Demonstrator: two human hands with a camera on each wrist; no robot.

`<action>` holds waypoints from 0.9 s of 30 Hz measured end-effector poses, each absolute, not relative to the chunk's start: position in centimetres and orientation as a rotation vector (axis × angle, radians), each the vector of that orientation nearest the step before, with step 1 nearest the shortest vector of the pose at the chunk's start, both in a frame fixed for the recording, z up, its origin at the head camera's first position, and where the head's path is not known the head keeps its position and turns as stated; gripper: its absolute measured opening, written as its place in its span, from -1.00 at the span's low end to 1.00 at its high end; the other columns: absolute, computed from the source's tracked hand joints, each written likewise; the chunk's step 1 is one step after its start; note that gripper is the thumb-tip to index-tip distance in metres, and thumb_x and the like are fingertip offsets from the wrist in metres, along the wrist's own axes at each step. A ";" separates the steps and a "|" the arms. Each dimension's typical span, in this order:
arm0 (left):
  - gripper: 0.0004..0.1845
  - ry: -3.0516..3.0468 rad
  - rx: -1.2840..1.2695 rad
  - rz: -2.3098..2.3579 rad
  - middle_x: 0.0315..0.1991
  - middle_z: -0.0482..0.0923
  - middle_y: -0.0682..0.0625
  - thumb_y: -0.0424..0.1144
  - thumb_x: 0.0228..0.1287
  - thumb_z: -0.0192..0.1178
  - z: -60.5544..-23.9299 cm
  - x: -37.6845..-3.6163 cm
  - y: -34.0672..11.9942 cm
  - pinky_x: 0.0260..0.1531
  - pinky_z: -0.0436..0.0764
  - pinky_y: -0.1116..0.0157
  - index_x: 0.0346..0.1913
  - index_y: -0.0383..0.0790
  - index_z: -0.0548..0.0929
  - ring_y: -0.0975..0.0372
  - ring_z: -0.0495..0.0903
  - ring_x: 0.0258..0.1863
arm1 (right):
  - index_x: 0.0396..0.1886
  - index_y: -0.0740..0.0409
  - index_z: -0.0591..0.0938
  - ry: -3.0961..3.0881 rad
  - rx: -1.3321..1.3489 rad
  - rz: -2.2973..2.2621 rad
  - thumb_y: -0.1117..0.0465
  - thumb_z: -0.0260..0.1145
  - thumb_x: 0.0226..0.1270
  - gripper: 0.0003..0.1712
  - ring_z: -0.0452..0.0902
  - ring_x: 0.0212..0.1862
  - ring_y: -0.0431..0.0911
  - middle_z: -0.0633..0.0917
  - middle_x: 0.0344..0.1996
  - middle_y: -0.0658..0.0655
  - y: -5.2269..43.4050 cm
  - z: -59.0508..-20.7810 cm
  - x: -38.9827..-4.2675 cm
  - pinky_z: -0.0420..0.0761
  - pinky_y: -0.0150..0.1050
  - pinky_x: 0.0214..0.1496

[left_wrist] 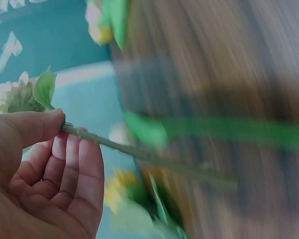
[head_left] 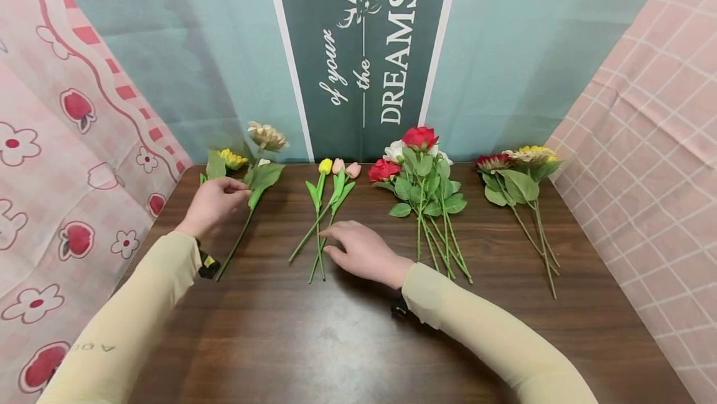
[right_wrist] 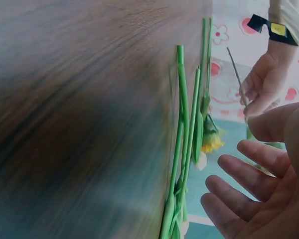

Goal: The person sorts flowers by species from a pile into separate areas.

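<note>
My left hand (head_left: 224,195) pinches a thin green stem (left_wrist: 104,142) between thumb and fingers, as the left wrist view shows. That stem (head_left: 238,239) belongs to the far-left bunch with a beige flower (head_left: 267,136) and a yellow flower (head_left: 231,158). My right hand (head_left: 342,242) hovers low over the table with relaxed, spread fingers (right_wrist: 244,159) and holds nothing. It is right beside the stems of several tulips (head_left: 330,198), whose green stems (right_wrist: 182,149) lie flat on the wood. Contact with them cannot be made out.
On the dark wooden table (head_left: 347,329), a bunch of red and white roses (head_left: 422,186) lies right of the tulips, and a bunch with red and yellow blooms (head_left: 521,186) lies far right. A teal backdrop stands behind; pink cloths flank both sides.
</note>
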State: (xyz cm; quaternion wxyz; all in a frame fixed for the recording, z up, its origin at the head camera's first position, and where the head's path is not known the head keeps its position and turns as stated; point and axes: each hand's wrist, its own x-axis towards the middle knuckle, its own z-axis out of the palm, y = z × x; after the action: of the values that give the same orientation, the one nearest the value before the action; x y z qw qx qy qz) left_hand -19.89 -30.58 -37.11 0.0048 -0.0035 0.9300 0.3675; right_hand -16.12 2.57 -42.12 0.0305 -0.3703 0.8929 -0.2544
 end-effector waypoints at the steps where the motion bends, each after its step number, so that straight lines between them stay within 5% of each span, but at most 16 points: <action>1: -0.67 2.872 0.000 1.208 -0.09 0.68 -0.30 -0.16 0.49 0.23 -37.0 -20.0 -29.6 -0.32 0.66 0.26 0.07 -0.39 0.67 0.10 0.68 -0.32 | 0.27 0.10 0.64 2.752 -1.119 -0.825 0.09 0.26 0.54 -0.60 0.51 0.30 -0.05 0.67 0.20 0.03 3.0 -42.1 -16.1 0.47 -0.12 0.36; 12: -0.69 2.086 0.072 2.072 -0.01 0.65 -0.27 -0.30 0.40 0.34 -39.1 -19.7 -15.6 -0.08 0.74 0.15 0.09 -0.39 0.60 0.04 0.73 -0.13 | 0.22 0.13 0.67 2.567 -0.675 -1.420 0.12 0.32 0.50 -0.62 0.64 0.05 -0.15 0.74 0.04 0.01 7.5 -43.1 -15.0 0.63 -0.12 0.11; 19: -0.89 1.803 0.198 2.254 0.00 0.60 -0.38 -0.44 0.44 0.24 -39.8 -18.8 -9.7 -0.07 0.73 0.19 -0.04 -0.35 0.60 0.16 0.73 -0.18 | 0.17 0.35 0.61 2.350 -0.463 -1.778 0.20 0.35 0.47 -0.60 0.72 -0.17 0.04 0.76 -0.13 0.23 9.9 -43.5 -13.9 0.74 -0.18 -0.12; 27: -0.86 1.798 0.257 2.250 -0.19 0.67 -0.09 -0.41 0.41 0.29 -39.9 -17.7 -6.4 -0.04 0.73 0.14 -0.04 -0.33 0.62 0.17 0.71 -0.20 | -0.02 0.40 0.66 2.315 -0.322 -1.892 0.28 0.40 0.41 -0.72 0.73 -0.29 0.04 0.77 -0.27 0.21 12.1 -43.5 -13.2 0.76 -0.06 -0.18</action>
State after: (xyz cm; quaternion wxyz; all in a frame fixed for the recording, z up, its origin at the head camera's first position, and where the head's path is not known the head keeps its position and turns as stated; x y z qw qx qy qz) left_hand -17.70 -6.42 -39.92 0.1247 0.0882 0.6170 0.7720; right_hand -13.22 12.12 -43.45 0.0672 -0.1069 0.7682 -0.6277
